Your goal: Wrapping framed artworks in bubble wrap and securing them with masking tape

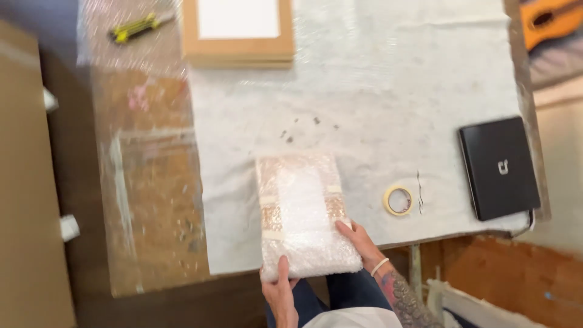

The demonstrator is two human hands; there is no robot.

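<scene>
Holding the bubble-wrapped parcel (306, 215) at the near edge of the worktop (376, 97), you have both hands on it: your left hand (280, 294) grips the near bottom edge with the thumb lying up over the wrap, and your right hand (359, 240) is closed on the right side near the lower corner, fingers curled against the bubble layer. The parcel lies flat on the white padded cover, long side pointing away from you, its near end overhanging the edge slightly. The wrap looks complete, going by how it lies: bubble film covers every visible face, and pale tape strips cross it about the middle, so little seems left on the wrapping itself. Whether the underside is closed you cannot tell from here. A roll of masking tape (398, 200) sits just right of the parcel, apart from it, and a black flat case (498, 167) lies further right at the worktop edge. A wooden frame (238, 33) rests unwrapped at the far side, with a yellow-and-black tool (135, 27) to its left. Loose clear bubble film (146, 176) drapes over the left part of the worktop.
</scene>
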